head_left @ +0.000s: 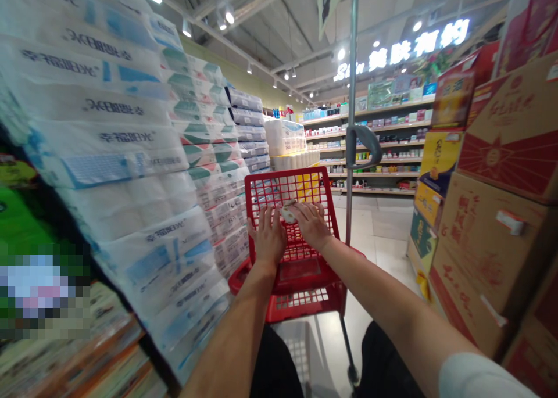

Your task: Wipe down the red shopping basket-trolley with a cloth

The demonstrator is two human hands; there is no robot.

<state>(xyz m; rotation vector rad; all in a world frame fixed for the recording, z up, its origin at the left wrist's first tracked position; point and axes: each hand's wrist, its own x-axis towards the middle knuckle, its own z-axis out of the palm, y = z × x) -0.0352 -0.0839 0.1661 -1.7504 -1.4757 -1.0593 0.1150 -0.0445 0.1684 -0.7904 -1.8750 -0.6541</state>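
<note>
Cart (300,270), red wire, one; hands, two, on its rear panel.

Left hand (268,238) lies flat against the mesh, fingers spread wide, holding nothing. Right hand (311,223) at 1 o'clock of it, fingers curled on one small white packet (288,212) pressed to the panel. One grey pole (351,107) rises at 1 o'clock. Tissue packs (113,154) crowd the 9 o'clock edge, cartons (501,212) the 3 o'clock; open aisle floor (379,229) at 12 o'clock.

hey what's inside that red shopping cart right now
Through the red shopping cart mesh only bare red grid shows where visible. The left hand and right hand rest on its upper part, around a small pale object, and hide part of the inside.
</note>
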